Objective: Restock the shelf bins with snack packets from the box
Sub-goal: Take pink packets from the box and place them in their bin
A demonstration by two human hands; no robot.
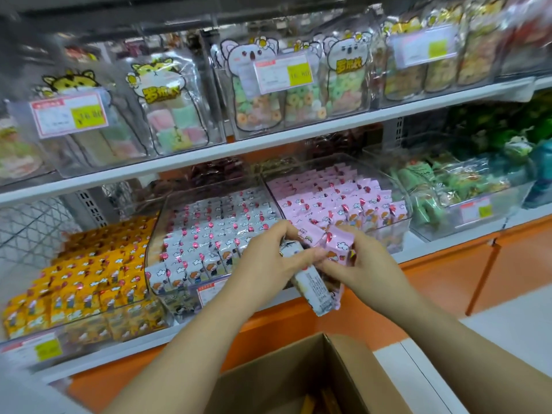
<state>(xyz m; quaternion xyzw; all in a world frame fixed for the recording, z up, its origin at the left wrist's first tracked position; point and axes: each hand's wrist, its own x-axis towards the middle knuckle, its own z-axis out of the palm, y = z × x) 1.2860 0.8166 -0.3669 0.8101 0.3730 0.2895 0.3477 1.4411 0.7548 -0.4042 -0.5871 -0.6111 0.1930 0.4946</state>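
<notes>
- You face a shop shelf unit with white shelf edges and an orange base; the upper level holds tall clear bags of sweets printed with cartoon animals.
- An open cardboard box sits below your arms, at the bottom centre of the view. Its contents are mostly hidden.
- Four clear bins stand side by side on the lower shelf. From left to right: a yellow-packet bin, a white-packet bin, a pink-packet bin and a green-packet bin. All are packed in neat rows.
- Your left hand is held in front of the shelf, about where the white and pink bins meet. Its fingers curl round a white snack packet, which hangs tilted, with its lower end pointing down and to the right.
- Your right hand is just beside the left, fingertips touching it. Thumb and fingers pinch a pink snack packet, held upright right above the white one.
- More packets seem bunched between your hands; you cannot tell how many.
</notes>
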